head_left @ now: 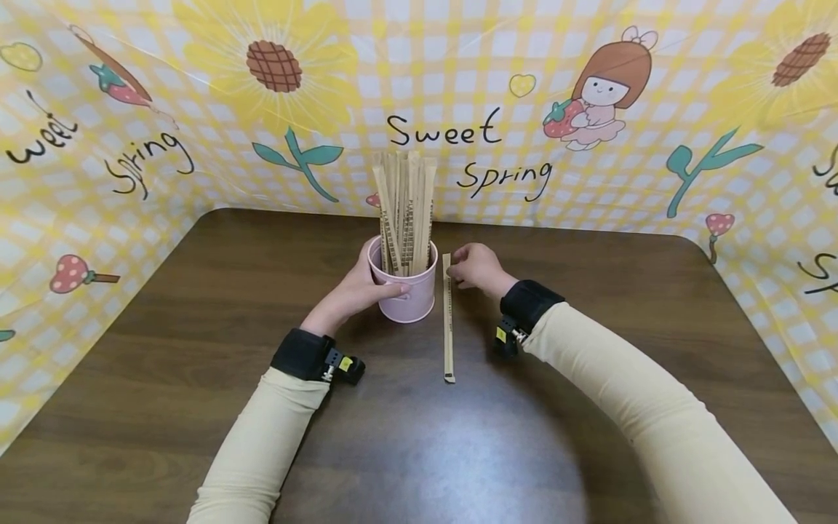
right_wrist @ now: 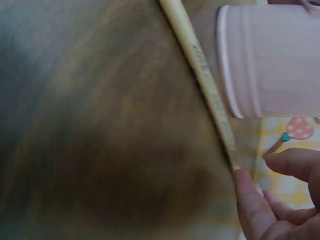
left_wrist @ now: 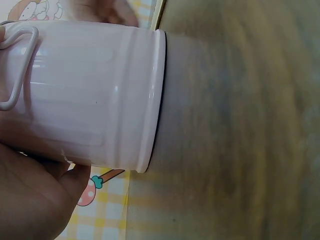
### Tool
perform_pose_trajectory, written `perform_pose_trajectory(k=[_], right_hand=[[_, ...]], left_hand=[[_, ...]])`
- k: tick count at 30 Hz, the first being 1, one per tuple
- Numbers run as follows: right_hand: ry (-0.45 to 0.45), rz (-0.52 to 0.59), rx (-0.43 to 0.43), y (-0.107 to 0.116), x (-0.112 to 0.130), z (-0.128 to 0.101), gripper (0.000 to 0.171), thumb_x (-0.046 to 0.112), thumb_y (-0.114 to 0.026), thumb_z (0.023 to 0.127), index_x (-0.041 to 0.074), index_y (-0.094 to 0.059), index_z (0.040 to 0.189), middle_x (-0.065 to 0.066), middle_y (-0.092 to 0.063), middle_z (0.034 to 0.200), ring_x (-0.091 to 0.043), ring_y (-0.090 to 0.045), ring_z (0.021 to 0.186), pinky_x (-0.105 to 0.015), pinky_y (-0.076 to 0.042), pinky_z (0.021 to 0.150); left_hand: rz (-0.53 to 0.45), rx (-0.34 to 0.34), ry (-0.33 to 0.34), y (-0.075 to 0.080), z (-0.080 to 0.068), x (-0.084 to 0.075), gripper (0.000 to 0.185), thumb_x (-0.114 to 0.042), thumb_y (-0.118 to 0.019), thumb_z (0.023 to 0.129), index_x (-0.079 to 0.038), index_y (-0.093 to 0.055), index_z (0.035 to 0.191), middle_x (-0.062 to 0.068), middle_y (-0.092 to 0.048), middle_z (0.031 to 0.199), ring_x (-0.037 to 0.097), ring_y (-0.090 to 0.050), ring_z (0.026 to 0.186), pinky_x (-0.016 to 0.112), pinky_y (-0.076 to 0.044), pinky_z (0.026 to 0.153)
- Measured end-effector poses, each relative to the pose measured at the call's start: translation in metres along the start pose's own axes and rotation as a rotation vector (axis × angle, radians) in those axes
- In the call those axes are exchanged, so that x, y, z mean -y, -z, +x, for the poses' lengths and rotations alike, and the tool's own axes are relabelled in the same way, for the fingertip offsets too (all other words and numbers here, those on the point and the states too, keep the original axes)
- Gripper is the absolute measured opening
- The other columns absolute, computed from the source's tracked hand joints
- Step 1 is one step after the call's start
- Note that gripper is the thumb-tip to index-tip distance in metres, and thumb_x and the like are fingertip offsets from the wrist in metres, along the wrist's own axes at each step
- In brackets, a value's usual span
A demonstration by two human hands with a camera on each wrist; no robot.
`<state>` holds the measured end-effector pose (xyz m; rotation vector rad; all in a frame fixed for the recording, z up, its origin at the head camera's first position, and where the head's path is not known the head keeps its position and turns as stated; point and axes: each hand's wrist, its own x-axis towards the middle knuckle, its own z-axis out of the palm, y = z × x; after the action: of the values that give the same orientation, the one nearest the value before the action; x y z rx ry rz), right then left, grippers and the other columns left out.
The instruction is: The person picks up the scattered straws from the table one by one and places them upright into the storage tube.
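My left hand (head_left: 358,291) grips a small pink bucket (head_left: 407,306), its thumb across the front near the rim and the fingers round the far left side. Many slim sticks in printed tan paper wrappers (head_left: 409,218) stand upright in the bucket. Right of it, a single paper-wrapped stick (head_left: 448,320) lies on the table, pointing away from me. My right hand (head_left: 480,268) is at that stick's far end. In the right wrist view, a fingertip (right_wrist: 244,177) touches the end of the stick (right_wrist: 207,90), while the thumb (right_wrist: 290,162) stays apart from it.
The brown wooden table (head_left: 556,437) has a shiny light patch in front. A yellow checked cloth (head_left: 458,58) with flowers and lettering hangs behind the table and along both sides. A black wrist camera (head_left: 347,367) sits near the left hand, and another (head_left: 507,336) near the right.
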<state>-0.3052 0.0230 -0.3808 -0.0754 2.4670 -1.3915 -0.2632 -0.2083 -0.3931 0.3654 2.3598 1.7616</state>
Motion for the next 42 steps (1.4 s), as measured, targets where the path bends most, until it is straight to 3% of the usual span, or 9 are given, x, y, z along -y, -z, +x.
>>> perform_pose_trajectory(k=[5, 9, 12, 15, 22, 29, 34, 38, 42], right_hand=[[-0.041, -0.035, -0.038, -0.007, -0.007, 0.004, 0.039, 0.004, -0.067, 0.088, -0.012, -0.059, 0.124, -0.019, -0.062, 0.116, -0.012, -0.06, 0.071, -0.025, -0.061, 0.068], [-0.041, -0.157, -0.098, -0.014, -0.003, 0.009, 0.011, 0.005, -0.068, 0.087, -0.001, -0.061, 0.081, -0.007, -0.064, 0.082, -0.006, -0.054, 0.05, -0.021, -0.057, 0.057], [-0.042, -0.224, -0.105, -0.019, -0.002, 0.01, 0.04, 0.006, -0.067, 0.087, 0.013, -0.043, 0.056, 0.006, -0.043, 0.051, -0.004, -0.051, 0.041, -0.019, -0.051, 0.05], [-0.042, -0.254, -0.116, -0.018, 0.003, 0.012, 0.049, 0.006, -0.067, 0.086, 0.015, -0.038, 0.049, 0.008, -0.038, 0.044, -0.004, -0.05, 0.038, -0.019, -0.049, 0.047], [-0.07, -0.171, -0.12, -0.015, 0.01, 0.011, 0.032, 0.005, -0.071, 0.085, 0.01, -0.048, 0.063, -0.002, -0.048, 0.065, -0.015, -0.062, 0.047, -0.028, -0.06, 0.055], [-0.16, 0.065, -0.107, -0.018, -0.004, 0.002, 0.015, 0.005, -0.069, 0.088, -0.002, -0.057, 0.084, -0.006, -0.052, 0.077, -0.017, -0.066, 0.06, -0.031, -0.063, 0.065], [-0.172, 0.239, -0.081, -0.022, -0.015, 0.003, 0.016, 0.0, -0.063, 0.09, -0.013, -0.065, 0.101, -0.007, -0.056, 0.075, -0.017, -0.062, 0.069, -0.041, -0.063, 0.085], [-0.068, 0.341, -0.027, -0.006, -0.023, 0.013, 0.019, -0.001, -0.063, 0.089, -0.013, -0.065, 0.104, -0.011, -0.06, 0.076, -0.02, -0.064, 0.071, -0.043, -0.062, 0.086], [0.125, 0.269, -0.095, 0.031, 0.012, 0.009, 0.029, 0.004, -0.059, 0.095, -0.011, -0.061, 0.12, -0.018, -0.066, 0.103, -0.02, -0.067, 0.082, -0.04, -0.062, 0.088]], left_hand=[[0.0, 0.015, -0.011, -0.002, 0.003, -0.004, 0.102, -0.003, -0.071, 0.083, -0.005, -0.005, 0.161, 0.022, -0.021, 0.165, 0.035, -0.028, 0.149, 0.05, -0.021, 0.125], [0.007, 0.011, -0.009, 0.0, 0.004, -0.003, 0.103, -0.003, -0.072, 0.083, -0.005, -0.004, 0.161, 0.021, -0.02, 0.166, 0.035, -0.028, 0.15, 0.05, -0.021, 0.126], [-0.001, 0.006, 0.002, -0.001, 0.003, 0.0, 0.103, -0.002, -0.072, 0.083, -0.005, -0.004, 0.161, 0.021, -0.021, 0.166, 0.034, -0.027, 0.15, 0.05, -0.02, 0.126], [-0.009, 0.006, -0.008, 0.001, 0.005, -0.002, 0.103, -0.001, -0.072, 0.083, -0.004, -0.005, 0.16, 0.022, -0.022, 0.165, 0.034, -0.028, 0.149, 0.05, -0.021, 0.125], [-0.016, -0.002, -0.033, 0.004, 0.003, -0.005, 0.102, -0.003, -0.072, 0.083, -0.004, -0.005, 0.16, 0.023, -0.021, 0.164, 0.036, -0.028, 0.148, 0.051, -0.022, 0.124], [-0.028, 0.018, -0.021, -0.001, -0.005, 0.005, 0.102, -0.005, -0.073, 0.083, -0.003, -0.006, 0.16, 0.024, -0.023, 0.163, 0.037, -0.031, 0.147, 0.051, -0.024, 0.123], [-0.012, 0.01, -0.001, -0.002, -0.01, 0.012, 0.101, -0.005, -0.073, 0.084, -0.003, -0.005, 0.16, 0.025, -0.022, 0.163, 0.039, -0.03, 0.148, 0.052, -0.023, 0.123], [0.0, 0.02, -0.001, -0.002, -0.01, 0.013, 0.102, -0.005, -0.074, 0.084, -0.002, -0.005, 0.159, 0.025, -0.023, 0.162, 0.039, -0.031, 0.147, 0.051, -0.024, 0.123], [0.008, 0.025, -0.031, 0.001, -0.005, 0.004, 0.104, -0.01, -0.076, 0.084, -0.003, -0.004, 0.16, 0.025, -0.022, 0.163, 0.039, -0.031, 0.147, 0.052, -0.024, 0.122]])
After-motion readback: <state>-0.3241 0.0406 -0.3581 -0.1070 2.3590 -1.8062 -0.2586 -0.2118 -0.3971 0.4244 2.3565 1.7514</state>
